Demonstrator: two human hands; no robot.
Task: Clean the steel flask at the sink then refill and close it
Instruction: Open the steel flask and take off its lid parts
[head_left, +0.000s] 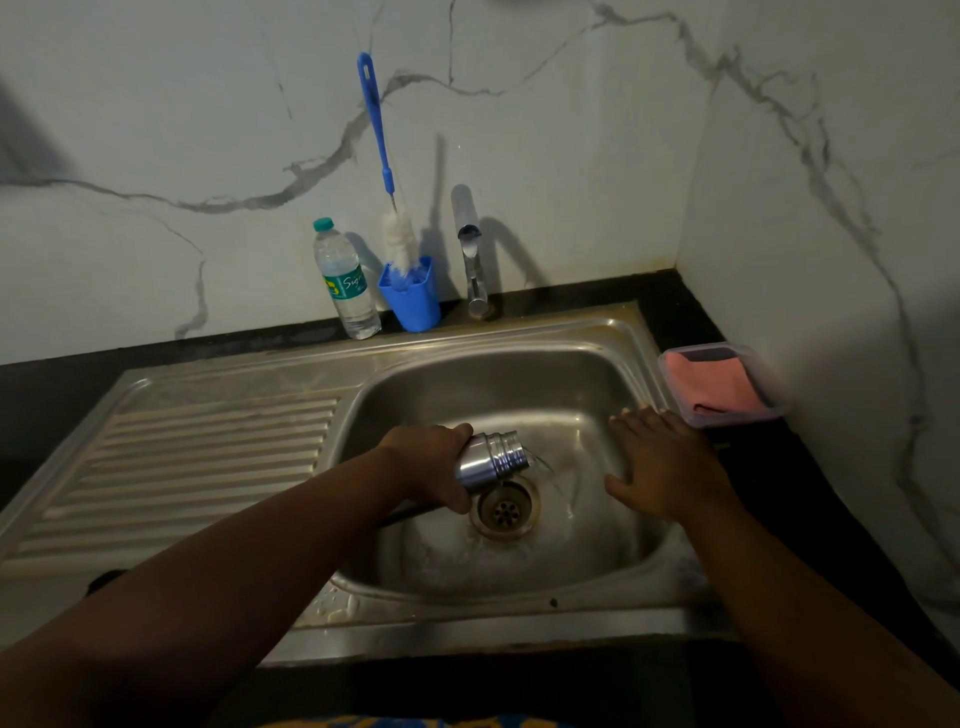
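Observation:
My left hand grips the steel flask over the sink basin. The flask lies tipped on its side, neck pointing right, and a thin stream of water runs from its mouth down toward the drain. Its threaded neck shows and I see no cap on it. My right hand hovers flat with straight fingers over the right side of the basin, holding nothing. The tap stands at the back of the sink, with no water visibly running from it.
A plastic water bottle and a blue cup holding a blue-handled bottle brush stand behind the sink. A clear box with a pink cloth sits at the right. The ribbed drainboard lies left.

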